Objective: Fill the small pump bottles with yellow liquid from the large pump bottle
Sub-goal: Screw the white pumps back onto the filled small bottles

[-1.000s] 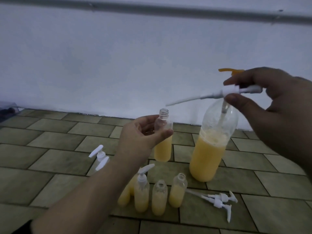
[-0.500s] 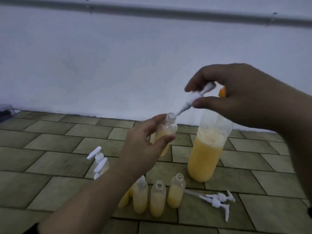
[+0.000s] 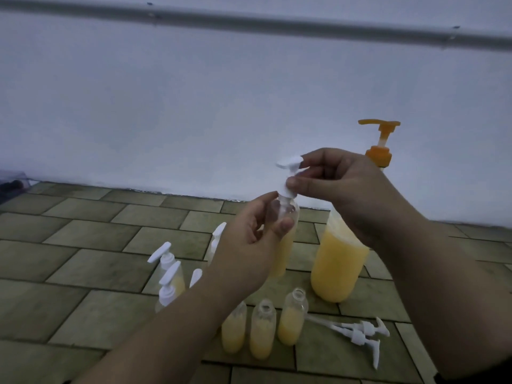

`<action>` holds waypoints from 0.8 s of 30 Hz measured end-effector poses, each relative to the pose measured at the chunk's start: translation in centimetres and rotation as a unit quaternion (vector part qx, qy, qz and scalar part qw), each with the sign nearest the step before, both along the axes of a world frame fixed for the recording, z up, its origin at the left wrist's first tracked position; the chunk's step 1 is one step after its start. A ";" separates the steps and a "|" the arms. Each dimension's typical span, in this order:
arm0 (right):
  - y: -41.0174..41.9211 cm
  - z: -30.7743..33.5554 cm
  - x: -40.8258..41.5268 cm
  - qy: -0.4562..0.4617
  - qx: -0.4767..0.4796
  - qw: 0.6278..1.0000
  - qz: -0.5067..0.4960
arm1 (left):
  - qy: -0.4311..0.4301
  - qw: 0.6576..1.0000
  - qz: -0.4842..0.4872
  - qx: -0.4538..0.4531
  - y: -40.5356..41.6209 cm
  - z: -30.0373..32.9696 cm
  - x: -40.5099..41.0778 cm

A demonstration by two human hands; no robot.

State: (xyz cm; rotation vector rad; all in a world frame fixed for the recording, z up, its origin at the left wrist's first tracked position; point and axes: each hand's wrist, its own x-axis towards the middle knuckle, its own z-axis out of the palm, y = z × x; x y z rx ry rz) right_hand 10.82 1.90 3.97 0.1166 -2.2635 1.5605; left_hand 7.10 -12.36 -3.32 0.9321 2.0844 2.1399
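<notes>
My left hand (image 3: 249, 245) grips a small clear bottle (image 3: 288, 245) partly filled with yellow liquid, held upright above the floor. My right hand (image 3: 346, 189) pinches a white pump head (image 3: 288, 176) that sits on the bottle's neck, its tube down inside. Behind my right hand stands the large bottle (image 3: 338, 267) of yellow liquid with an orange pump (image 3: 381, 139). Three small uncapped bottles (image 3: 263, 333) holding yellow liquid stand in a row on the tiles below.
Two loose white pump heads (image 3: 360, 331) lie on the tiled floor (image 3: 83, 245) at the right of the row. Several small bottles with white pumps (image 3: 169, 275) stand to the left, partly hidden by my left forearm. A white wall (image 3: 194, 106) rises behind.
My right hand brought the white pump from beside the large bottle, slid its tube into the small bottle and set the head on the neck. The left hand lowered the bottle slightly.
</notes>
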 end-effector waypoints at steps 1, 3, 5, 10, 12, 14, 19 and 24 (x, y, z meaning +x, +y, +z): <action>0.0 -0.1 0.0 -0.008 -0.001 1.000 -0.007 | -0.006 1.000 -0.005 0.005 0.1 0.0 0.1; 0.0 -0.1 0.1 -0.037 -0.011 0.999 0.005 | -0.010 1.000 -0.008 0.012 0.2 0.2 0.2; -0.2 -0.4 0.1 -0.048 -0.033 0.998 0.004 | -0.006 1.000 -0.007 0.013 0.3 0.3 0.2; 0.1 -0.9 0.0 -0.053 -0.046 0.997 -0.024 | 0.001 1.000 0.000 0.000 0.4 0.1 0.3; 0.1 -1.0 0.1 -0.071 -0.108 0.991 0.027 | -0.003 1.000 0.000 0.001 0.3 0.0 0.1; 0.0 -1.4 0.1 -0.061 -0.135 0.989 0.021 | 0.003 1.000 0.001 -0.011 0.3 0.0 0.1; 0.0 -1.6 0.5 -0.063 -0.176 0.982 0.033 | 0.015 1.000 0.002 -0.023 0.5 -0.2 0.1; -0.3 -1.9 0.6 -0.054 -0.108 0.992 -0.025 | 0.022 0.999 -0.002 -0.047 0.6 -0.3 0.3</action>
